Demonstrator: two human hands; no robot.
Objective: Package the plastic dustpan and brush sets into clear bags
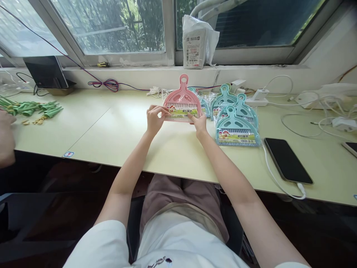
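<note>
A pink dustpan and brush set in clear wrap stands upright above the table, its ring handle pointing up and its label facing me. My left hand pinches its lower left edge, fingers closed. On the lower right corner, my right hand grips it with the thumb over the front. Just to the right, several wrapped light blue dustpan sets stand close together, the front one showing a similar label. Part of another blue set shows behind the pink one.
A black phone on a white cable lies at the right, near tangled chargers. At the far left are green plant pieces and another person's hand. A tablet and a bagged white box stand toward the window.
</note>
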